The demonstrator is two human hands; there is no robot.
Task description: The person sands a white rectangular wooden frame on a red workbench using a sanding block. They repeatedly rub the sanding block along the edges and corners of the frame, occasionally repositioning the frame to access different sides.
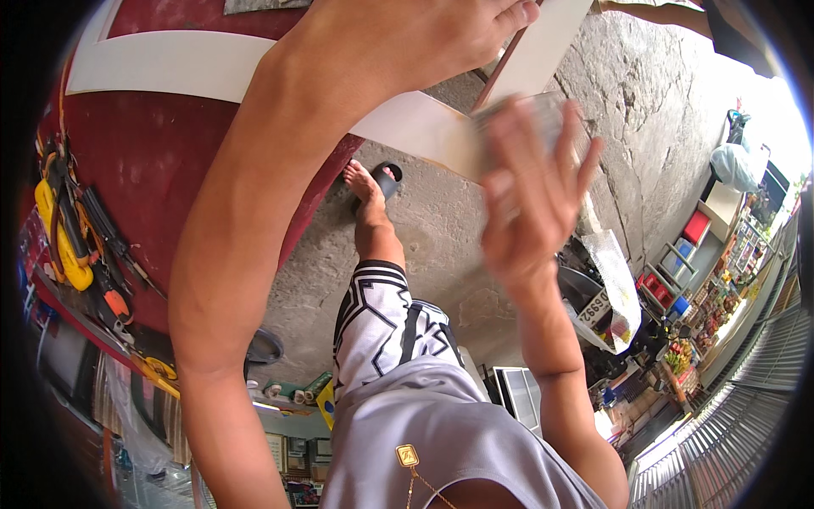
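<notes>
My left arm reaches across a white frame of flat boards point(172, 63). My left hand point(470, 32) is at the top edge, its thumb beside the brown-edged white board point(540, 54); its other fingers are hidden or out of view, so its grip is unclear. My right hand point(534, 197) is blurred, with fingers spread over a flat grey block or pad point(493, 121). That pad lies against the corner where two white boards meet. A tan, worn-looking patch point(455, 143) shows on the board beside it. The frame lies partly on a dark red tabletop point(140, 172) and juts past its edge.
Yellow-handled and black hand tools point(70, 223) lie along the table's left side. Below is a rough concrete floor point(407, 216), with my foot near a dark sandal point(386, 181). A motorbike with a plate point(594, 308) stands at right. Another person's arm point(661, 18) shows at top right.
</notes>
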